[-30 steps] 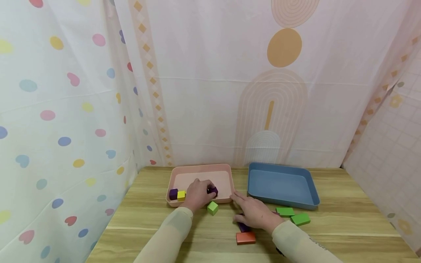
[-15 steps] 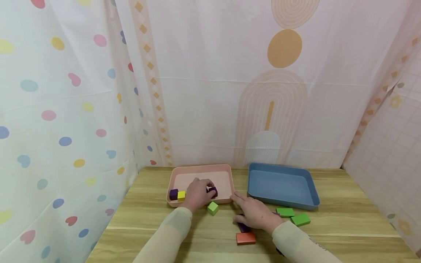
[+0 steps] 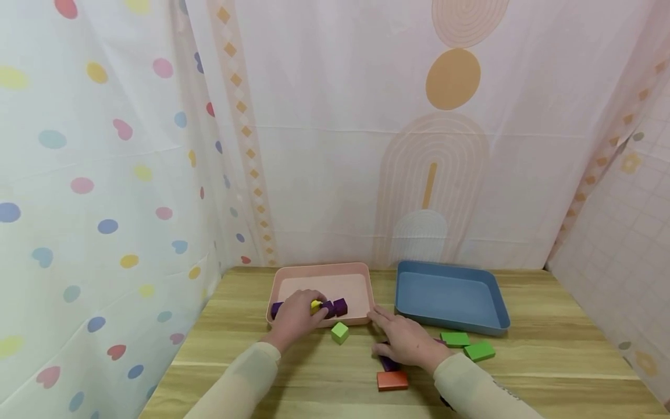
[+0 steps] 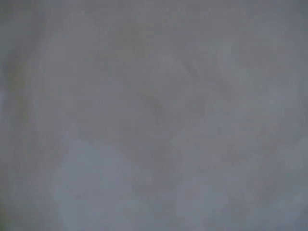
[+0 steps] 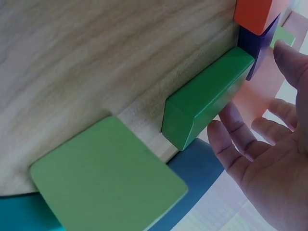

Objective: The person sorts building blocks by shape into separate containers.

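Observation:
In the head view, my left hand [image 3: 297,314] reaches over the front wall of the pink tray [image 3: 342,270] and pinches a yellow cube [image 3: 315,306] between thumb and index finger. To its right sit two purple cubes [image 3: 341,306]; another purple cube [image 3: 276,309] shows to its left. A light green cube [image 3: 339,333] lies on the table before the tray. My right hand [image 3: 405,340], fingers extended, has its fingertips at the tray's front right corner. Partly under it is a purple block [image 3: 389,363]. The left wrist view is only a grey blur.
A blue tray [image 3: 450,292] stands at right. Two green blocks [image 3: 479,350] lie before it, and an orange-red block [image 3: 392,381] lies nearer the front. In the right wrist view, a green block [image 5: 207,98] is close to the fingertips. Patterned curtains [image 3: 324,174] hang behind the table.
My left hand has moved left from the purple cubes to a yellow cube, uncovering two purple cubes side by side. The right hand has stayed put.

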Tool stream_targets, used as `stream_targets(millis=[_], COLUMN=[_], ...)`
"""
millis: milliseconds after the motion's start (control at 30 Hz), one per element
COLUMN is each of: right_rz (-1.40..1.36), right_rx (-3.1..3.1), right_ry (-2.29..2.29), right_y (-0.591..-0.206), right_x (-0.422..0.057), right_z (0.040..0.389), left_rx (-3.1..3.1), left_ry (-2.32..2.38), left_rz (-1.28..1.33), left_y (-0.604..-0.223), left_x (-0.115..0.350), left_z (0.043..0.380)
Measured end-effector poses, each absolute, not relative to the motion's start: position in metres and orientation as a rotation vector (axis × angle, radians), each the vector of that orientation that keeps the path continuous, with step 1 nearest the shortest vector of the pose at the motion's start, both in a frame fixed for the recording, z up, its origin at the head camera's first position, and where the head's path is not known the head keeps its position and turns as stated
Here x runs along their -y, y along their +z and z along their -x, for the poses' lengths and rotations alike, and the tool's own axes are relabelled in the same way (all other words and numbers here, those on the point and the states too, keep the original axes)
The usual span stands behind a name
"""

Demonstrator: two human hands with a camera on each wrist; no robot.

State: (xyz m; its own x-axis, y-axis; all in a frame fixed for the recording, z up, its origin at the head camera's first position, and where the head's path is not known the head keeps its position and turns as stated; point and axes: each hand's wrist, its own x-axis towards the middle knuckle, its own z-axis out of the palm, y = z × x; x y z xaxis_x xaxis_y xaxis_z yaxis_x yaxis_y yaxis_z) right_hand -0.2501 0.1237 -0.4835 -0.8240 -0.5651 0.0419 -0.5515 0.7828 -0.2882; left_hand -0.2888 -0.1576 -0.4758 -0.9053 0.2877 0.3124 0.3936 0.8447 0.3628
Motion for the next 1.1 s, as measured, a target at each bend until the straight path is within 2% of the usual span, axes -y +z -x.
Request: stream_targets(millis=[467, 1100], right_rz=[0.929, 1.0], right_rx=[-2.929, -2.984], right_ry=[-0.437, -0.394], right_y=[-0.485, -0.485], right_x=[-0.125, -0.125], right_z=[0.251, 0.251], left_rx=[2.735, 2.727], left_ry=[-0.581, -0.485], left_rz=[0.735, 0.742], left_y=[-0.488, -0.497], left_x=[0.164, 0.144], left_z=[0.255, 0.249])
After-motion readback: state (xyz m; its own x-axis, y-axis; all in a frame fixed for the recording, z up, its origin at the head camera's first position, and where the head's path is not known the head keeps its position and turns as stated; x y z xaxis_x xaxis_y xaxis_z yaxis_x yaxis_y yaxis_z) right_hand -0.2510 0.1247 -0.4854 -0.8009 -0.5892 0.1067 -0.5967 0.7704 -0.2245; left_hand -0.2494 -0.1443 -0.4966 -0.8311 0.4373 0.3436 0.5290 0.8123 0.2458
